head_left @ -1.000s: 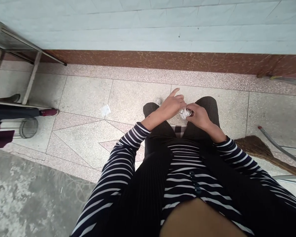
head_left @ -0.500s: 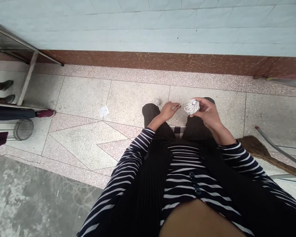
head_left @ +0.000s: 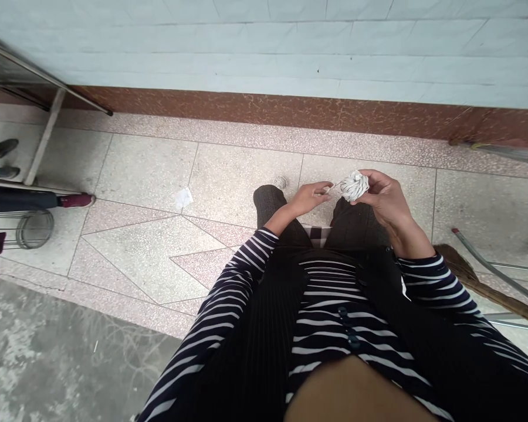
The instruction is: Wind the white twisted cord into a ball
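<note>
The right hand (head_left: 385, 199) was raised above the right knee and curled around a small ball of white cord (head_left: 354, 185), the fingers and thumb wrapped about its right side so that the ball sat at the fingertips, clear of the lap. The left hand (head_left: 310, 197) lay just beside it, above the gap between the knees, its thumb and forefinger pinched together on the loose end of the cord (head_left: 330, 189), which ran as a short strand from the ball to that pinch; the other fingers were folded loosely inward. Both forearms came out of navy sleeves with white stripes (head_left: 229, 293), and the person sat with dark trousers (head_left: 273, 205) over the knees and a checked patch of cloth (head_left: 319, 234) showing between the legs. On the speckled tiled floor (head_left: 149, 170), just beyond the left knee, a second small ball of cord (head_left: 280, 182) lay by itself, and farther left a scrap of white paper (head_left: 183, 198) rested on the tiles. A broom (head_left: 470, 275) lay on the floor to the right, near the right elbow, beside a grey metal rod (head_left: 488, 266). At the far left stood a metal table frame (head_left: 39, 129), a round wire basket (head_left: 33, 228), and another person's shoes (head_left: 77, 200).
</note>
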The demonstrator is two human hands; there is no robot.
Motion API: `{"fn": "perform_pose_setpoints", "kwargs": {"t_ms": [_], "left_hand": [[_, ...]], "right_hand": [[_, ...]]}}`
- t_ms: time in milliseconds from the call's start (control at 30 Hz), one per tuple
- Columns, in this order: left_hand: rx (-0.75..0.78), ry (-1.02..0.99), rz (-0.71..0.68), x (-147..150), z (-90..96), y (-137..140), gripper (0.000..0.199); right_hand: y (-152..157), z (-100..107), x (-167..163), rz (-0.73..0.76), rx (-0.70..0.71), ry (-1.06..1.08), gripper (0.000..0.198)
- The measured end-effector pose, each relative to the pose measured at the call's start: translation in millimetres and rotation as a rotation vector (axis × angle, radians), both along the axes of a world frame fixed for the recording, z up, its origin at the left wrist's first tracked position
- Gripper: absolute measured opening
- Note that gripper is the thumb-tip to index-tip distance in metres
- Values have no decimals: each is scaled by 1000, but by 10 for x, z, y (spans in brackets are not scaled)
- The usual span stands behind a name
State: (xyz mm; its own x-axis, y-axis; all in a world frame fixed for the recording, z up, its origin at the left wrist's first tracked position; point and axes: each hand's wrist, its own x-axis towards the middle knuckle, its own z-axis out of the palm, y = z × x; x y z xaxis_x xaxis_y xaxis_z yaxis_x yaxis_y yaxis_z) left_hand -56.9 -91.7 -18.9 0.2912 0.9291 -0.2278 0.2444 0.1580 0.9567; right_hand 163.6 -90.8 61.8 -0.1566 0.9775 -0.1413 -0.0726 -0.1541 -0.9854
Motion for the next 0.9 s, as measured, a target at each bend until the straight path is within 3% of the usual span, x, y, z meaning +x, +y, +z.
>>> {"fn": "perform_pose_setpoints", "kwargs": {"t_ms": [67, 133, 267, 467, 533, 700, 833, 900], "left_hand": [[58, -47, -5, 72, 54, 6, 38], [130, -49, -15, 101, 112, 20, 22], [166, 12, 4, 23, 204, 39, 40], [238, 258, 13, -113, 224, 22, 29], [225, 238, 3, -86, 198, -1, 22], [243, 45, -14, 86, 176, -15, 40], [343, 137, 30, 123, 284, 40, 22], [357, 183, 18, 98, 342, 48, 23]], "right_hand": [[-7, 36, -20, 27, -12, 1, 59], [-14, 61, -15, 32, -2, -8, 60], [-40, 71, 39, 52, -31, -10, 63], [-85, 73, 25, 74, -73, 13, 68], [-86, 96, -1, 88, -53, 16, 70], [-78, 142, -30, 144, 23, -76, 72], [-100, 147, 5, 111, 5, -55, 69], [-119, 144, 24, 112, -26, -1, 68]]}}
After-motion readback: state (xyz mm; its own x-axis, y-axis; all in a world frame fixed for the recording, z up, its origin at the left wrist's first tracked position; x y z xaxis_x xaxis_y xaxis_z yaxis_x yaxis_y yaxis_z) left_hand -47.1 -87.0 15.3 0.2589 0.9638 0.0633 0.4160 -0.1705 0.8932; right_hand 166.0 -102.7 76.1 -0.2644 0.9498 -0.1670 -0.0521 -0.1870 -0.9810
